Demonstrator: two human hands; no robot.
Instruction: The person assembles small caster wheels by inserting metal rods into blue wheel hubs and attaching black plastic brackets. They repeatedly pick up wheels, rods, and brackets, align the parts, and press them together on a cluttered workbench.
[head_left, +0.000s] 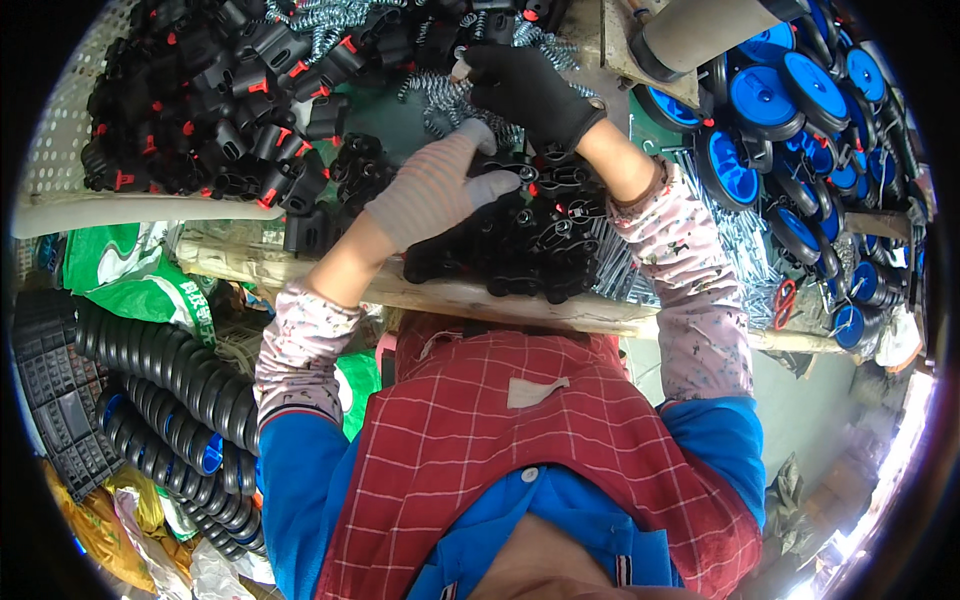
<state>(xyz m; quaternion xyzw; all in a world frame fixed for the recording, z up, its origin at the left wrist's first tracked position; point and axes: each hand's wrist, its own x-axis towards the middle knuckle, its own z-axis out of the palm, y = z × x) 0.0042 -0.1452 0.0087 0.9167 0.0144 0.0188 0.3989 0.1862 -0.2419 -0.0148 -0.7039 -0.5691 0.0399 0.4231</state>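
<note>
My left hand (430,190), in a grey and pinkish striped glove, reaches over the bench with its thumb spread away from its fingers. Its fingertips are at the edge of a heap of coil springs (440,103). I see nothing held in it. Black plastic assemblies (510,250) with metal pins lie just below its thumb. My right hand (535,100), in a black glove, is bent over the same springs with its fingers curled together. What its fingers close on, if anything, is hidden.
Black plastic housings with red tabs (255,90) are piled at the left. Metal pins (640,255) lie to the right, near red-handled scissors (785,303) and blue-hubbed wheels (765,95). A grey cylinder (700,35) stands far right. Stacked black wheels (160,360) sit below the bench's wooden edge (330,277).
</note>
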